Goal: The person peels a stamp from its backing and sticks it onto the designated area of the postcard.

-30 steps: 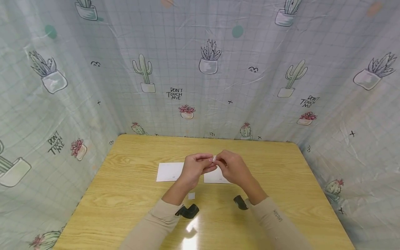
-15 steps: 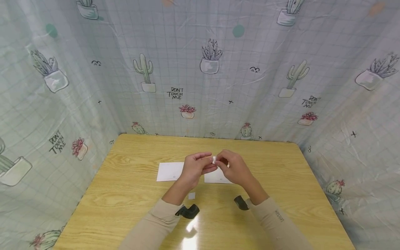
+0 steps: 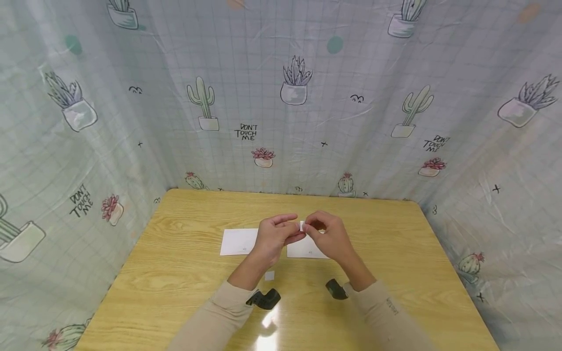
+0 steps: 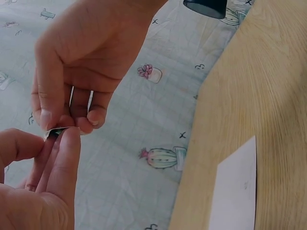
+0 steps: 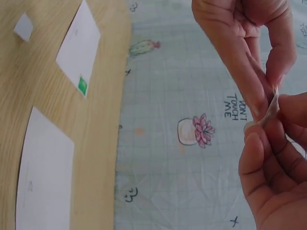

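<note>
Raised over the table, a small sticker [image 3: 302,225] is pinched by both hands. It looks white in the head view, with a bit of dark green showing in the left wrist view. My left hand [image 3: 274,236] holds one edge between thumb and fingertips, its other fingers stretched out. From the other side, the thumb and index finger of my right hand [image 3: 328,235] grip it. Beneath the hands lie two white envelopes, a left one [image 3: 237,242] and a right one [image 3: 305,249] partly covered. A green sticker [image 5: 83,86] shows on the left envelope's corner in the right wrist view.
A small white paper square [image 3: 269,276] lies on the wooden table [image 3: 189,282] in front of the envelopes. A patterned cactus curtain [image 3: 325,165] hangs around the table's back and sides.
The right hand has shifted slightly, and its fingers have rounded more. A little more of the white sticker shows between the hands. The envelopes and paper square have stayed put.
</note>
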Action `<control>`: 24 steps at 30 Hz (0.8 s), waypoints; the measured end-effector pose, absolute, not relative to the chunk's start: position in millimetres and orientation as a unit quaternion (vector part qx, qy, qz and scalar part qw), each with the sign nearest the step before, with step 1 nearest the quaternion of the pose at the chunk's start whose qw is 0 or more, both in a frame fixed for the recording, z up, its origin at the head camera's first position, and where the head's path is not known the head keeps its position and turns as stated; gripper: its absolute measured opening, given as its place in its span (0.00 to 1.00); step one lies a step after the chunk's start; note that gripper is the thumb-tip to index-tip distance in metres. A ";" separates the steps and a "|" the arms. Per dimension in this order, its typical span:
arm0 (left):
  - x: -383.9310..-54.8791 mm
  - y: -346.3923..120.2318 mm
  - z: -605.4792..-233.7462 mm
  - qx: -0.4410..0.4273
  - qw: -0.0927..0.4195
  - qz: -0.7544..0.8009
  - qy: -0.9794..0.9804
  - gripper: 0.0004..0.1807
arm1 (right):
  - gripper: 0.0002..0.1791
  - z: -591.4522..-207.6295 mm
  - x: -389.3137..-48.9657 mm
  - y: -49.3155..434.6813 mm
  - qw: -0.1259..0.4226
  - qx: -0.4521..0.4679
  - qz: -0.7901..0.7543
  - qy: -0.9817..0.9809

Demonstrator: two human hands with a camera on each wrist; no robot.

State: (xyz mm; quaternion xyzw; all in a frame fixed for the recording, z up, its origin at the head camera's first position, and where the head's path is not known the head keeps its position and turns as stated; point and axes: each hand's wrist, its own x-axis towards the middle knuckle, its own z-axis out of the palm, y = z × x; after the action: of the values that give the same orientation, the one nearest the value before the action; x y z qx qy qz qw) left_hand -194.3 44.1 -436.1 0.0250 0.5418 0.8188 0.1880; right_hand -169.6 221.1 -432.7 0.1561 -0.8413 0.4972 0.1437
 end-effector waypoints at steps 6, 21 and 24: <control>-191.8 42.5 -434.6 0.027 0.174 0.819 0.546 0.21 | 0.04 -433.9 -168.0 218.8 0.131 0.148 0.518 -0.832; -193.4 40.8 -434.0 0.016 0.187 0.829 0.527 0.19 | 0.08 -432.6 -169.5 219.6 0.235 0.251 0.374 -0.861; -192.7 41.7 -435.1 0.007 0.185 0.838 0.513 0.17 | 0.07 -435.4 -170.5 219.8 0.267 0.269 0.342 -0.860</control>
State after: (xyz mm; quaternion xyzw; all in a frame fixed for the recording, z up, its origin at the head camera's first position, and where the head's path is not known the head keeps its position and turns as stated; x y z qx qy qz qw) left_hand -192.7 41.7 -435.1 0.0070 0.5134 0.8379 0.1852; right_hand -170.5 219.8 -435.4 0.2691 -0.8596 0.3424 0.2674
